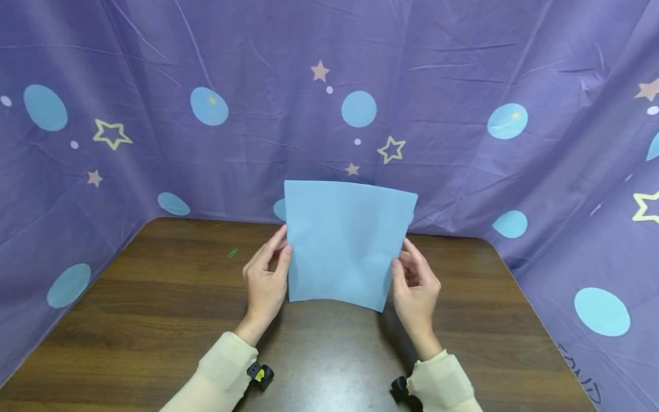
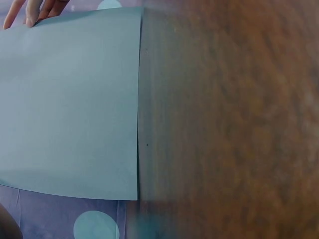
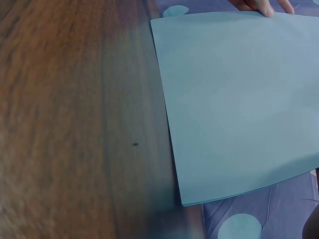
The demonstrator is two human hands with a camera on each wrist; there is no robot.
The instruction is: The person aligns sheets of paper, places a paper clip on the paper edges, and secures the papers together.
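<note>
A light blue sheet of paper (image 1: 342, 243) is held up over the table, bowed slightly between two hands. My left hand (image 1: 268, 280) pinches its left edge between thumb and fingers, while my right hand (image 1: 418, 286) pinches the right edge. In the left wrist view the paper (image 2: 70, 104) fills the left half, with right-hand fingers (image 2: 32, 12) at its far edge. The right wrist view shows the paper (image 3: 239, 99) too, where its lower edge looks doubled; left-hand fingers (image 3: 264, 6) touch the opposite side. Fingertips behind the paper are hidden.
A small green paper clip (image 1: 233, 252) lies on the brown wooden table (image 1: 170, 320), left of the paper. A purple cloth (image 1: 273, 114) printed with stars and blue dots hangs behind the table and at both sides.
</note>
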